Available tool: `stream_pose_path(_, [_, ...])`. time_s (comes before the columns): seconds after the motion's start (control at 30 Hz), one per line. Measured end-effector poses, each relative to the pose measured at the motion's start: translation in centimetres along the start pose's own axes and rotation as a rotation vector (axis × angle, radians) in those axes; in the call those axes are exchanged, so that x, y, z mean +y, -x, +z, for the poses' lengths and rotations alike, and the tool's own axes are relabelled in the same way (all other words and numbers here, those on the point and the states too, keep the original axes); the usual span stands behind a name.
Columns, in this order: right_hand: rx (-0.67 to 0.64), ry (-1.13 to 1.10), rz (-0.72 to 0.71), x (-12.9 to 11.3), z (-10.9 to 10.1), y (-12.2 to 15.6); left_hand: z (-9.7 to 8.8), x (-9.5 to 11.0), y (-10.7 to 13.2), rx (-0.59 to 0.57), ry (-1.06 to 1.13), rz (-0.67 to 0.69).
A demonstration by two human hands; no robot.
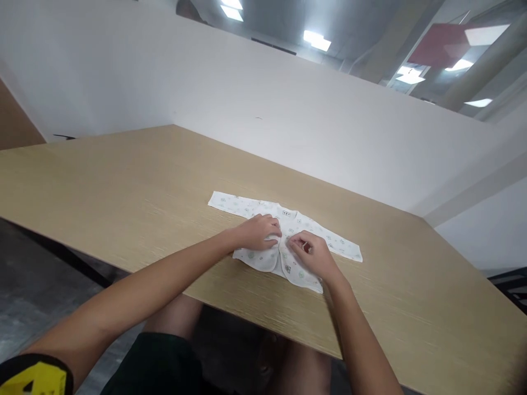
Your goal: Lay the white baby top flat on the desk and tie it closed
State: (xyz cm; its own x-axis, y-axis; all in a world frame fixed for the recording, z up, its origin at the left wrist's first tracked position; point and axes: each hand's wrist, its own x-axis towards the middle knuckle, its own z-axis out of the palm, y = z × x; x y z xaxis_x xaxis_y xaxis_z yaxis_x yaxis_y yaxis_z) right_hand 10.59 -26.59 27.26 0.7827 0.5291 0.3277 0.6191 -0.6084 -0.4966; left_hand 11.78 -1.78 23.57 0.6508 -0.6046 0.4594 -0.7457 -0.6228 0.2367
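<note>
A small white baby shirt with a pale printed pattern lies flat on the light wooden table, sleeves spread to both sides. My left hand rests on the shirt's left front panel, fingers curled and pinching the cloth at the middle opening. My right hand lies on the right front panel, fingers bent and pinching the edge of the cloth there. Both hands meet at the centre of the shirt, fingertips nearly touching.
White partition walls rise along the table's far edges. The table's near edge runs just in front of my knees. Bare wood stretches wide to the left and right of the shirt.
</note>
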Motion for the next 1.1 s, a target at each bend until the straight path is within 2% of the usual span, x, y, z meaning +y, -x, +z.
stream_pose_path(0.2, [-0.124, -0.034, -0.008, -0.2, 0.5, 0.3, 0.1, -0.2, -0.1, -0.070, 0.051, -0.044])
stream_pose_path(0.33, [-0.131, -0.041, -0.010, -0.4, 1.1, 0.3, 0.4, -0.6, -0.2, -0.062, 0.051, -0.048])
stream_pose_path(0.53, [-0.173, 0.130, -0.088, -0.9, 1.0, 0.4, 0.3, -0.2, -0.2, -0.055, 0.037, -0.053])
stream_pose_path(0.73, [-0.048, 0.108, 0.004, -0.8, 1.0, 0.3, 0.3, 0.1, -0.2, -0.029, -0.088, -0.100])
stream_pose_path(0.9, [0.093, 0.175, 0.194, -0.7, 2.0, -0.6, 0.3, 0.2, -0.3, -0.008, -0.119, -0.210])
stream_pose_path(1.0, [0.086, 0.254, 0.298, -0.7, 3.0, -1.3, 0.4, 0.5, -0.4, 0.007, -0.118, -0.272])
stream_pose_path(1.1, [0.063, 0.325, 0.311, -0.8, 3.5, -1.8, 0.5, 0.6, -0.6, 0.006, -0.118, -0.290])
